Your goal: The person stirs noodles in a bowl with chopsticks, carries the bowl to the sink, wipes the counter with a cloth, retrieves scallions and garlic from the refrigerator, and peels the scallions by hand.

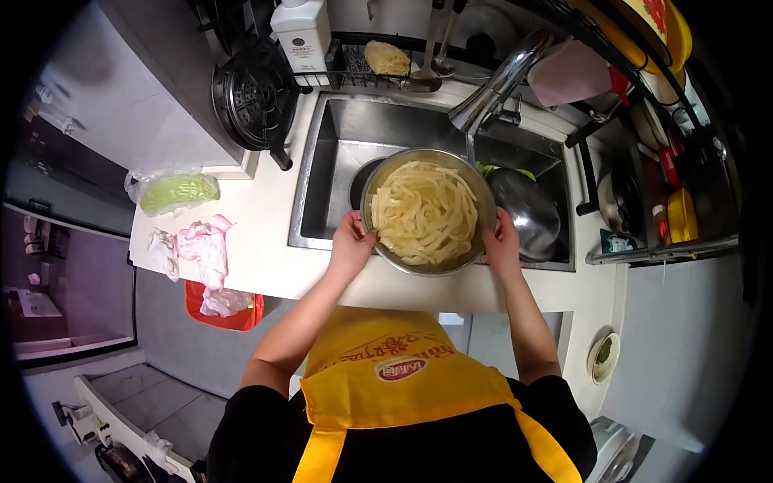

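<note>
A round metal bowl (pixel 392 256) full of pale, thick-cut strips (pixel 424 211) is held level over the front of the steel sink (pixel 322 193). My left hand (pixel 352 248) grips its left rim, fingers closed on the edge. On the opposite side, my right hand (pixel 502 240) has hold of the right rim. The chrome faucet (pixel 498 84) points down just behind the bowl, with a thin stream at its spout. To the right in the sink lies a shiny metal vessel (pixel 525 213) with some green leaves beside it.
A wrapped green vegetable (pixel 179 195) and pink-and-white plastic bags (pixel 204 248) lie on the left counter, above a red bin (pixel 241 315). Behind the sink stand a white bottle (pixel 303 40) and a wire rack (pixel 354 71) with a sponge. A loaded shelf (pixel 660 249) is at right.
</note>
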A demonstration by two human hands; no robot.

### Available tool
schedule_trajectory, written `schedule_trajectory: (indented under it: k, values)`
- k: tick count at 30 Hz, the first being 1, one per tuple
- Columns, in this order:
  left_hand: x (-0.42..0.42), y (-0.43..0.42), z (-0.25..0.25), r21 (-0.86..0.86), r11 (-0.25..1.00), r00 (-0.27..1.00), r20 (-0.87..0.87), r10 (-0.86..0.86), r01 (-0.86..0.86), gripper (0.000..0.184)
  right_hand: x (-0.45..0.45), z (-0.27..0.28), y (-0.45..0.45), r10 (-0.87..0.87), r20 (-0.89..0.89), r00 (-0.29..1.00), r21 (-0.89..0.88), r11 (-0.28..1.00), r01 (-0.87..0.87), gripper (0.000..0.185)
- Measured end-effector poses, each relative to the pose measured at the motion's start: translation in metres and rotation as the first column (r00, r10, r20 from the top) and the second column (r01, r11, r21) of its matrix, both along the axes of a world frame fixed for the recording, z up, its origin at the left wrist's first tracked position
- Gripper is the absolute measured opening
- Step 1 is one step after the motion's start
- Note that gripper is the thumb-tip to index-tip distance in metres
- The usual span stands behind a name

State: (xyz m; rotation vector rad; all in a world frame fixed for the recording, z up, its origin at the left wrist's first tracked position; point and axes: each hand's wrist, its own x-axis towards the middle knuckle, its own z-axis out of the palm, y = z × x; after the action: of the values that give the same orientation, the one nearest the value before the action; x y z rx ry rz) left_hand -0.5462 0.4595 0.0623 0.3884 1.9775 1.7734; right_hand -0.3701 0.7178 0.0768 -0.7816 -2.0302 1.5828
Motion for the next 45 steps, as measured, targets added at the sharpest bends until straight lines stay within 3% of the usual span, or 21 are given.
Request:
schedule_trajectory:
  k: [1, 2, 3, 6, 9, 10, 13, 14, 18, 23, 29, 33, 45]
  values:
    - [-0.006, 0.003, -0.004, -0.05, 0.999, 0.996, -0.085, -0.004, 0.0, 0.031, -0.005, -0.008, 0.005, 0.008, 0.047, 0.999, 0.045, 0.999, -0.01, 0.044]
    - [-0.015, 0.006, -0.011, -0.055, 0.998, 1.0, 0.007, 0.008, -0.007, 0.031, -0.014, -0.019, 0.006, -0.009, -0.074, 0.997, 0.06, 0.998, 0.013, 0.039]
    - [-0.024, 0.007, -0.015, -0.053, 0.999, 1.0, 0.004, 0.003, -0.003, 0.031, -0.021, -0.027, 0.007, -0.013, -0.077, 0.997, 0.062, 0.998, 0.017, 0.039]
    - [-0.049, 0.009, -0.014, -0.2, 0.979, 0.984, -0.178, 0.011, -0.047, 0.033, -0.04, -0.02, -0.002, -0.035, 0.139, 0.99, 0.237, 0.972, 0.001, 0.04]
    - [-0.074, 0.008, -0.015, -0.316, 0.948, 0.973, -0.229, -0.037, -0.038, 0.033, -0.06, -0.05, -0.001, -0.075, 0.149, 0.986, 0.373, 0.928, 0.014, 0.039]
    - [-0.084, 0.007, -0.024, -0.308, 0.951, 0.981, -0.189, -0.045, -0.016, 0.035, -0.068, -0.032, -0.007, -0.052, 0.294, 0.954, 0.303, 0.952, -0.041, 0.038]
    - [-0.104, 0.001, -0.042, -0.407, 0.913, 0.977, -0.186, -0.107, 0.023, 0.036, -0.089, -0.071, -0.005, -0.057, 0.25, 0.967, 0.411, 0.91, -0.053, 0.036]
    - [-0.11, 0.001, -0.05, -0.406, 0.913, 0.976, -0.186, -0.111, 0.027, 0.037, -0.094, -0.075, -0.006, -0.081, 0.404, 0.911, 0.37, 0.925, -0.081, 0.04]
    - [-0.129, 0.0, -0.083, -0.464, 0.885, 0.968, -0.208, -0.137, 0.025, 0.038, -0.114, -0.096, -0.004, -0.056, 0.438, 0.897, 0.286, 0.955, -0.08, 0.041]
    - [-0.139, 0.004, -0.091, -0.59, 0.806, 0.961, -0.195, -0.194, 0.042, 0.039, -0.14, -0.134, 0.004, 0.004, 0.651, 0.759, 0.222, 0.955, -0.196, 0.035]
    - [-0.149, 0.022, -0.102, -0.78, 0.618, 0.923, -0.159, -0.352, 0.101, 0.048, -0.148, -0.176, 0.012, -0.044, 0.721, 0.691, 0.27, 0.937, -0.221, 0.032]
    - [-0.158, 0.033, -0.12, -0.805, 0.585, 0.933, -0.133, -0.335, 0.095, 0.052, -0.15, -0.17, 0.012, -0.061, 0.756, 0.651, 0.222, 0.961, -0.168, 0.036]
    - [-0.164, 0.032, -0.14, -0.74, 0.657, 0.931, -0.126, -0.341, 0.141, 0.059, -0.15, -0.178, 0.019, -0.019, 0.686, 0.727, 0.173, 0.975, -0.138, 0.041]
